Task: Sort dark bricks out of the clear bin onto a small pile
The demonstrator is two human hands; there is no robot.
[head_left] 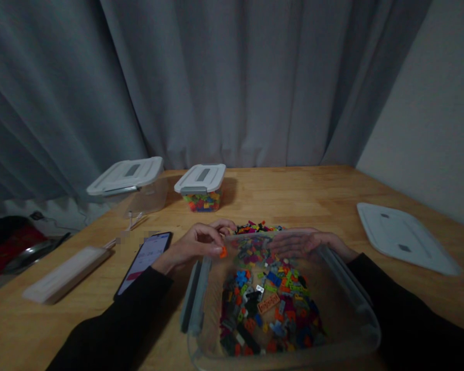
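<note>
- One orange piece [223, 252] sits pinched between the thumb and a finger of the left hand [199, 238], at the far left corner of the bin [371, 330].
- Right hand [307, 242] lies at the bin's far side, fingers outstretched and clamped on nothing visible; they show dimly through the clear plastic, and whether they touch it I cannot tell.
- The bin stands open in front of the person, grey latches at its left and right sides, many mixed bricks [272, 314] spread over its floor.
- Just beyond the bin's far rim, between the hands, lies a colourful pile [257, 226] on the table [294, 190].
- Left of the bin are a phone [143, 265], its screen lit, and a white bar [67, 275] with a cable.
- Farther back stand a small box [201, 188] of bricks and, to its left, a larger box [129, 178], both under white lids.
- A loose lid [408, 239] lies flat at the right.
- Grey curtains [232, 77] hang behind.
</note>
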